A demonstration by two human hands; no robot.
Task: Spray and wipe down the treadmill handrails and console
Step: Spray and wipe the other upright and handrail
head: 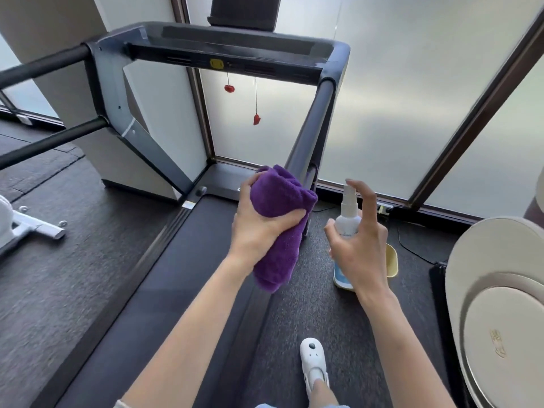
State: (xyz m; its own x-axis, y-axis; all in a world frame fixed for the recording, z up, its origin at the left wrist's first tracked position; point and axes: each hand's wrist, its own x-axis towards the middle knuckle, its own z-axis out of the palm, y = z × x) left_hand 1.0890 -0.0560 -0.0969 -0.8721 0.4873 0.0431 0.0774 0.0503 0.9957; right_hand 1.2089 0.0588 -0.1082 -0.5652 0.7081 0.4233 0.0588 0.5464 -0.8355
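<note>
The left hand (259, 222) clenches a folded purple cloth (279, 225) just beside the treadmill's right handrail (312, 128). The right hand (362, 248) grips a spray bottle (347, 222), forefinger raised over the nozzle, seemingly not pressing. The console (235, 45) stands ahead.

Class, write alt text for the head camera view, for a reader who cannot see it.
Seen from above, a person's left hand grips a folded purple cloth while the right hand holds a spray bottle, forefinger raised above its nozzle. Ahead stand the treadmill's console and right handrail, before frosted windows.
</note>
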